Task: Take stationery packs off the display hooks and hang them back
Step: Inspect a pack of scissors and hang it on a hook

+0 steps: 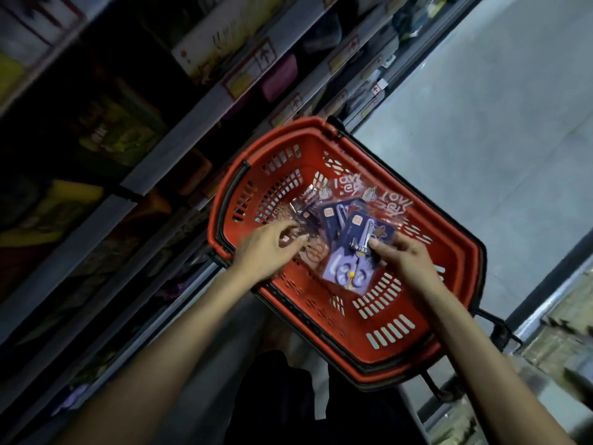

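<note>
A red shopping basket (414,322) sits on the floor below me, holding several stationery packs. My right hand (407,255) pinches a purple scissors pack (351,268) at its upper part, thumb on the card, over the basket's middle. My left hand (266,248) reaches into the basket from the left, fingers curled around the edge of a clear pinkish pack (308,252). More dark blue packs (333,216) and clear packs with white lettering (391,203) lie further back in the basket.
Store shelves (179,136) with price tags and blurred goods run along the left. A pale floor aisle (481,123) opens to the upper right. Another shelf edge (552,309) shows at the right. The basket's black handles (224,194) lie folded on its rim.
</note>
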`<action>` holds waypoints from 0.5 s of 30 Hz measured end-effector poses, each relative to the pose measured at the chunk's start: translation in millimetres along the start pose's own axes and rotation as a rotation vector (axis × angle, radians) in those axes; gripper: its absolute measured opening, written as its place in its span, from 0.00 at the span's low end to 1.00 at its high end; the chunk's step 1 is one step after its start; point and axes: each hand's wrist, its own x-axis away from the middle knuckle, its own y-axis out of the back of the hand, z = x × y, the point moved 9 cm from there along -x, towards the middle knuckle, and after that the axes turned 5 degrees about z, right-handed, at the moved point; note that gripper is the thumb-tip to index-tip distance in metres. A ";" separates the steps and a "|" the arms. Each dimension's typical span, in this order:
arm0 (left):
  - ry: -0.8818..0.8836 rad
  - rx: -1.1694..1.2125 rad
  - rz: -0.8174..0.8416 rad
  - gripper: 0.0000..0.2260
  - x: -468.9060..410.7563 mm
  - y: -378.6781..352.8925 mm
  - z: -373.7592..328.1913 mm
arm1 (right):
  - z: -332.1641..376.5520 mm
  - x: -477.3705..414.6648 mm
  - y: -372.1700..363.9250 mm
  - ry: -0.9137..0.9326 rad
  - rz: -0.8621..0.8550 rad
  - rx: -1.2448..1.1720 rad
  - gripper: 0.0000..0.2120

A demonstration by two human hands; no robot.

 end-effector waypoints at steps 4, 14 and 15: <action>0.086 0.925 0.124 0.14 16.6 -7.4 -47.4 | 42.2 29.1 -34.9 0.016 0.168 -0.074 0.10; 0.201 1.437 0.122 0.19 62.4 -26.1 -101.5 | 86.3 105.8 4.8 0.225 -0.084 0.151 0.10; 0.199 1.405 0.092 0.17 64.9 -23.3 -100.9 | 84.4 114.7 17.3 0.235 -0.134 0.127 0.10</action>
